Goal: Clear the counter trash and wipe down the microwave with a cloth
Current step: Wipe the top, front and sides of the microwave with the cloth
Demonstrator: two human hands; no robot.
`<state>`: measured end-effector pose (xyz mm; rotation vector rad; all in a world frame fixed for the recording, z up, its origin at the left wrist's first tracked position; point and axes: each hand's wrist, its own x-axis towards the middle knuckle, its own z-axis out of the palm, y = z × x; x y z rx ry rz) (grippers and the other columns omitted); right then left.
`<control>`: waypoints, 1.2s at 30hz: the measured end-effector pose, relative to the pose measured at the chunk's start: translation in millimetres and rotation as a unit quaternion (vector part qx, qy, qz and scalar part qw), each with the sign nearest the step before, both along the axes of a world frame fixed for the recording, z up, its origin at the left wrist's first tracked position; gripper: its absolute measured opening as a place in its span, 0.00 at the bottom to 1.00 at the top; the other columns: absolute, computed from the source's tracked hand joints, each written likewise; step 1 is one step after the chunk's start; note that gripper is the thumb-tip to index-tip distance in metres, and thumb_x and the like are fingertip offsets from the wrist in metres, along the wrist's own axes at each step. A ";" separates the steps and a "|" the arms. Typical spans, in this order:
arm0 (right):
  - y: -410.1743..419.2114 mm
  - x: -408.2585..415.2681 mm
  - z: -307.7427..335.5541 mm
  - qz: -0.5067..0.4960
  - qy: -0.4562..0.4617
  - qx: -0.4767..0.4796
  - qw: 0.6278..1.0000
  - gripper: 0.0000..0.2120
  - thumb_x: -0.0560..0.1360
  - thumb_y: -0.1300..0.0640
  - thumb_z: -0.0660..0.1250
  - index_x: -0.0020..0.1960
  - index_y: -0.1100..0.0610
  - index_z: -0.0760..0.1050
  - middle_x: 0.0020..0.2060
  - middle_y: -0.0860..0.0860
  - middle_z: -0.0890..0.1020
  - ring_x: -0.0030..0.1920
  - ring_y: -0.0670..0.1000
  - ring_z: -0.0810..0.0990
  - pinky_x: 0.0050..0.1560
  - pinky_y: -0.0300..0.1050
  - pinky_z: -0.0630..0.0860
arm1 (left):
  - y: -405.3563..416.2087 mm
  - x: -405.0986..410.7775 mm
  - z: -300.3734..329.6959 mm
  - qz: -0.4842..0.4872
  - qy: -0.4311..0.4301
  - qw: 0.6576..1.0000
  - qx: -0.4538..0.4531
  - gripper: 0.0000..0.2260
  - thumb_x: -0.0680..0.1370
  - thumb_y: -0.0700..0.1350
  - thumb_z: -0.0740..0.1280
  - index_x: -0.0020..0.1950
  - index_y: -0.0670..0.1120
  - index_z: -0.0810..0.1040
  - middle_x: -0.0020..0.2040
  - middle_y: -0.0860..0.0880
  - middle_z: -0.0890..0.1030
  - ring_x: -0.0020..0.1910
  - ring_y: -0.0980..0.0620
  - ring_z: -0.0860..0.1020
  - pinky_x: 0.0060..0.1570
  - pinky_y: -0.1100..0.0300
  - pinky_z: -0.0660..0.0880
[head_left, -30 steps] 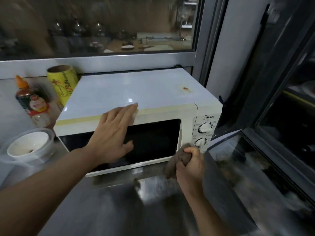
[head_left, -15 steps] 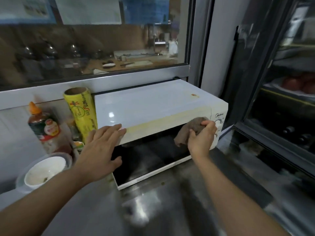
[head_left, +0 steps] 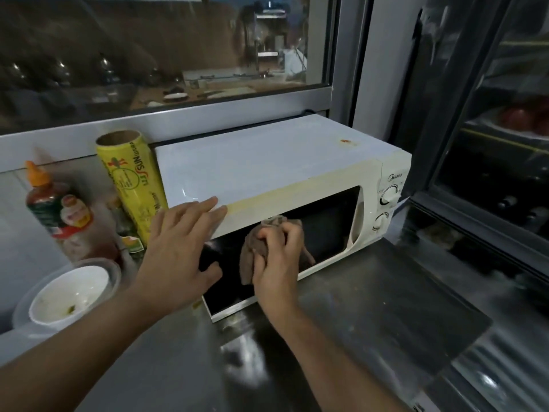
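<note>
Head view: right hand [head_left: 277, 257], grip closed on a bunched brown cloth [head_left: 249, 257], now pressing it against the dark door glass of the white microwave [head_left: 267, 162], moved left from the control-panel side a moment ago. Left hand [head_left: 181, 248] open and flat, bracing the microwave's front top edge, same as before. Judging by that shift: wiping of the door under way. Still on the table: used white bowl [head_left: 69, 295], yellow roll [head_left: 133, 185], sauce bottle [head_left: 56, 209].
</note>
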<state>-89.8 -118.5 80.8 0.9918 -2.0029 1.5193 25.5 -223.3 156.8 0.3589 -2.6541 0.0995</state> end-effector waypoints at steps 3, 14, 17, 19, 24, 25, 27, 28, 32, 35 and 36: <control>10.7 -23.4 -6.9 0.032 0.065 0.031 0.997 0.09 0.72 0.60 0.61 0.52 0.52 0.68 0.53 0.52 0.65 0.54 0.55 0.72 0.55 0.42 0.70 | 2.6 -0.9 -2.5 0.011 0.018 1.000 -0.007 0.32 0.62 0.55 0.60 0.66 0.48 0.69 0.70 0.50 0.70 0.63 0.43 0.69 0.60 0.46 0.61; 42.5 -116.8 -11.2 -0.140 -0.101 -0.064 0.983 0.14 0.69 0.73 0.62 0.54 0.65 0.69 0.57 0.62 0.68 0.60 0.54 0.69 0.60 0.28 0.62 | 7.0 -7.9 -8.4 0.038 0.066 0.997 -0.003 0.30 0.63 0.55 0.61 0.65 0.49 0.70 0.69 0.51 0.71 0.63 0.44 0.68 0.63 0.40 0.60; 18.6 -67.7 -24.8 -0.125 -0.125 -0.089 0.980 0.12 0.72 0.67 0.62 0.55 0.66 0.69 0.57 0.64 0.67 0.58 0.55 0.68 0.63 0.28 0.60 | 8.1 -8.8 -10.0 0.039 0.076 0.996 0.006 0.29 0.64 0.54 0.61 0.64 0.48 0.71 0.68 0.51 0.72 0.62 0.43 0.69 0.62 0.41 0.62; 9.5 -31.4 -40.3 -0.072 -0.098 -0.047 0.991 0.14 0.74 0.60 0.60 0.58 0.62 0.68 0.60 0.62 0.66 0.61 0.57 0.68 0.65 0.38 0.62 | 8.5 -9.9 -11.4 0.040 0.084 0.996 0.007 0.29 0.64 0.54 0.61 0.64 0.47 0.71 0.68 0.50 0.72 0.63 0.42 0.70 0.61 0.40 0.63; 25.1 -51.6 -51.6 -0.032 -0.063 -0.007 0.997 0.16 0.72 0.65 0.64 0.59 0.60 0.67 0.60 0.59 0.65 0.63 0.56 0.68 0.67 0.36 0.59 | 5.4 -10.9 -15.0 0.028 0.098 0.995 0.020 0.28 0.66 0.53 0.61 0.65 0.48 0.69 0.68 0.49 0.72 0.63 0.41 0.70 0.61 0.42 0.64; 30.9 -66.8 -48.2 -0.064 -0.081 -0.003 0.995 0.16 0.72 0.67 0.65 0.59 0.62 0.68 0.60 0.61 0.65 0.63 0.58 0.68 0.66 0.36 0.60 | 5.0 -11.2 -15.4 0.026 0.100 0.994 0.019 0.28 0.66 0.54 0.61 0.65 0.49 0.69 0.67 0.49 0.73 0.63 0.41 0.71 0.60 0.43 0.63; 41.0 -94.1 -44.3 -0.103 -0.106 -0.002 0.989 0.16 0.71 0.70 0.64 0.58 0.65 0.68 0.60 0.63 0.65 0.63 0.60 0.69 0.65 0.35 0.60 | 5.2 -12.1 -16.3 0.030 0.107 0.994 0.016 0.28 0.66 0.54 0.61 0.65 0.49 0.69 0.67 0.49 0.73 0.62 0.41 0.71 0.59 0.46 0.62; 44.1 -102.4 -44.9 -0.104 -0.108 -0.002 0.989 0.16 0.71 0.70 0.64 0.58 0.66 0.68 0.60 0.64 0.65 0.62 0.60 0.69 0.65 0.31 0.59 | 5.7 -12.6 -17.1 0.033 0.111 0.993 0.015 0.28 0.66 0.54 0.62 0.65 0.49 0.69 0.66 0.49 0.73 0.62 0.41 0.71 0.59 0.47 0.62; 38.8 -103.9 -62.2 -0.135 -0.215 -0.043 0.966 0.19 0.76 0.67 0.62 0.65 0.66 0.64 0.65 0.64 0.63 0.65 0.58 0.68 0.62 0.26 0.55 | 6.9 -13.1 -18.4 0.039 0.122 0.992 0.018 0.28 0.66 0.54 0.62 0.65 0.49 0.70 0.66 0.50 0.73 0.62 0.41 0.70 0.59 0.46 0.63; 30.4 -91.9 -67.6 -0.159 -0.274 -0.073 0.946 0.21 0.77 0.68 0.59 0.69 0.66 0.61 0.69 0.63 0.59 0.70 0.58 0.64 0.61 0.21 0.50 | 8.6 -12.4 -17.6 0.042 0.129 0.990 0.022 0.28 0.65 0.54 0.61 0.65 0.48 0.72 0.66 0.50 0.74 0.61 0.41 0.70 0.59 0.49 0.62; 29.5 -90.7 -62.4 -0.155 -0.263 -0.070 0.950 0.22 0.77 0.69 0.59 0.69 0.67 0.61 0.69 0.63 0.59 0.70 0.58 0.63 0.63 0.21 0.49 | 8.7 -12.3 -17.5 0.043 0.128 0.991 0.019 0.28 0.65 0.54 0.61 0.64 0.47 0.72 0.66 0.50 0.74 0.61 0.41 0.70 0.58 0.50 0.62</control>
